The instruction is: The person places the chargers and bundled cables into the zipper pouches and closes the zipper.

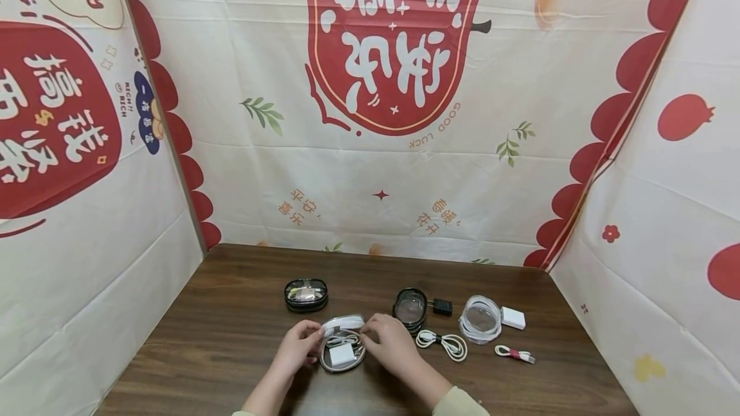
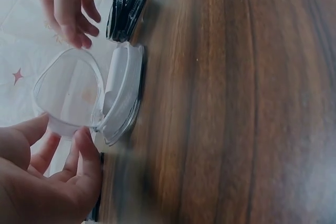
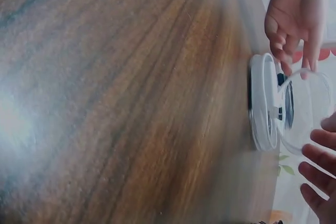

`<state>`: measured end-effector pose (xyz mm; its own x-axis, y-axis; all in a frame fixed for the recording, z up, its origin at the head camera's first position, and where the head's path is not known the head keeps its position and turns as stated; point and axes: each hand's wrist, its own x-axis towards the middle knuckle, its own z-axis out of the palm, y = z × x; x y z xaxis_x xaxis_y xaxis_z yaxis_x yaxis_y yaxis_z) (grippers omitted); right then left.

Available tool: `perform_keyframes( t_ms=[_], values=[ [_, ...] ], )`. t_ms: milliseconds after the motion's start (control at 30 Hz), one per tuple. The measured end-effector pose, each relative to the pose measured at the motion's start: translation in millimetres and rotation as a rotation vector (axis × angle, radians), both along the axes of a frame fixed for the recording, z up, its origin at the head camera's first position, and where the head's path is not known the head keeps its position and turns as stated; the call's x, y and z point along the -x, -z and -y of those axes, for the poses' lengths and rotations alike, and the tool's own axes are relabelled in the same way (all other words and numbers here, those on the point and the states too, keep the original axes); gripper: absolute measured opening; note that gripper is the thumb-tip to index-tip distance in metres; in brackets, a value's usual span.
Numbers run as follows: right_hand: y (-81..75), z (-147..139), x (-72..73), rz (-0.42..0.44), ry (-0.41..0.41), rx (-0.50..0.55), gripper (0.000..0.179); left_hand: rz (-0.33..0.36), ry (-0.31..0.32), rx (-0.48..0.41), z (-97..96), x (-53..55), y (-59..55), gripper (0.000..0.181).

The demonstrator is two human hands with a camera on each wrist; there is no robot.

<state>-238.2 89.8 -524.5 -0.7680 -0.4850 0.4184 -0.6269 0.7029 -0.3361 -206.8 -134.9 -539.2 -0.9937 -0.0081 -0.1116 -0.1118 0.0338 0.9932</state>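
Observation:
A small clear case [image 1: 342, 368] with a white rim stands on the table, its transparent lid [image 2: 71, 85] raised. Inside it lie a white charger block [image 1: 342, 355] and a coiled cable [image 1: 341, 338]. My left hand [image 1: 297, 346] pinches the lid's edge between thumb and fingers, as the left wrist view [image 2: 58, 174] shows. On the other side of the lid is my right hand [image 1: 393, 344], its fingers [image 3: 317, 156] spread and slightly bent close to the lid's edge, gripping nothing.
Left behind the case sits a black-trimmed clear case [image 1: 306, 295] with things inside. To the right are an open black-rimmed case [image 1: 410, 308], a black charger [image 1: 442, 307], a coiled white cable [image 1: 442, 345], another clear case [image 1: 480, 320], a white charger [image 1: 512, 318] and a short cable [image 1: 514, 354].

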Motion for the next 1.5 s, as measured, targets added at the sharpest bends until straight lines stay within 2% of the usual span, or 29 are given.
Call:
perform_keyframes(
  t_ms=[200,333,433,533,633,700,833,933,1067,1200,1333,1500],
  values=[
    [-3.8,-2,1.9,-0.005,0.079,0.103,0.008,0.009,0.025,0.04,4.2,-1.6,-1.6,0.03],
    [-3.5,1,1.6,0.029,0.081,0.122,0.006,-0.005,0.053,0.072,7.0,-2.2,-2.3,0.033],
    [-2.9,4,1.0,0.02,0.057,0.111,0.003,-0.012,0.068,0.097,9.2,-1.3,-2.6,0.033],
    [-0.9,7,0.5,-0.009,0.025,0.056,0.007,-0.015,0.064,0.116,10.4,1.7,-2.5,0.031],
    [2.1,11,-0.2,-0.019,-0.018,-0.041,0.024,-0.033,0.059,0.148,11.4,8.4,-2.1,0.029],
    [3.8,14,-1.3,0.012,-0.047,-0.115,0.036,-0.057,0.074,0.194,12.3,14.5,-1.5,0.027],
    [7.0,19,-3.4,0.111,-0.083,-0.25,0.054,-0.132,0.164,0.319,14.7,28.9,0.7,0.024],
    [8.2,22,-4.9,0.173,-0.098,-0.315,0.06,-0.189,0.263,0.417,15.9,39.2,1.7,0.025],
    [7.8,23,-6.7,0.232,-0.11,-0.345,0.065,-0.231,0.391,0.522,16.5,51.4,0.9,0.026],
    [11.1,23,-7.5,0.26,-0.123,-0.351,0.067,-0.235,0.459,0.579,17.5,60.4,2.3,0.024],
    [19.1,22,-10.8,0.274,-0.138,-0.371,0.071,-0.258,0.463,0.63,19.4,62.4,7.6,0.018],
    [24.7,22,-17.8,0.294,-0.15,-0.385,0.076,-0.314,0.43,0.726,20.2,59.7,11.3,0.01]
  ],
)
